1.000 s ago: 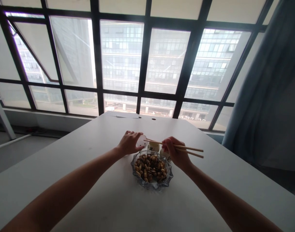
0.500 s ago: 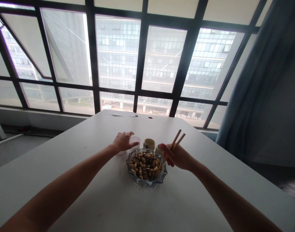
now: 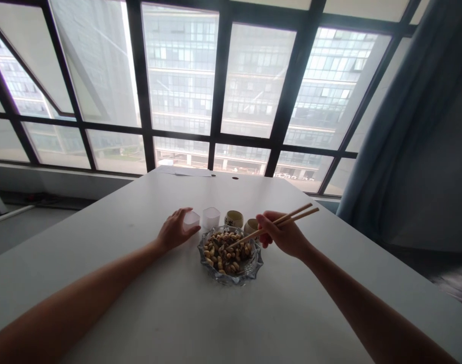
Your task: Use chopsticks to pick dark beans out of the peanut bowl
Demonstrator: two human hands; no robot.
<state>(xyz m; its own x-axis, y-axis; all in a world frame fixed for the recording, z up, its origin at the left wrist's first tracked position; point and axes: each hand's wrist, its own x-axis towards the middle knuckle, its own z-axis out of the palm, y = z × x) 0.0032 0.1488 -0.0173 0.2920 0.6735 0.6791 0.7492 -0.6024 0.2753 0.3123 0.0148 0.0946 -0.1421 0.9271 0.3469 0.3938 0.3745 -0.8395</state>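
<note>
My left hand (image 3: pixel 177 227) is curved around a translucent plastic cup (image 3: pixel 192 219), thumb in front and fingers behind its rim. A second translucent cup (image 3: pixel 211 218) stands just right of it, apart from the hand. In my right hand (image 3: pixel 280 232) is a pair of wooden chopsticks (image 3: pixel 297 214), their tips down among peanuts (image 3: pixel 219 253) mixed with dark seeds. These lie in a scalloped glass bowl (image 3: pixel 231 278) at the middle of the table. Behind the bowl are a cream ceramic cup with dark writing (image 3: pixel 233 219) and a similar cup (image 3: pixel 251 226), partly hidden by the right hand.
The white table (image 3: pixel 200 318) reaches toward a wall of dark-framed windows (image 3: pixel 212 101). Papers (image 3: pixel 181 171) lie at its far edge, near two small round holes. A blue-grey curtain (image 3: pixel 382 126) hangs at the right.
My left hand has moved left, from the right translucent cup to the left one. The chopsticks have tilted flatter, and their tips have shifted from the bowl's right side toward its middle.
</note>
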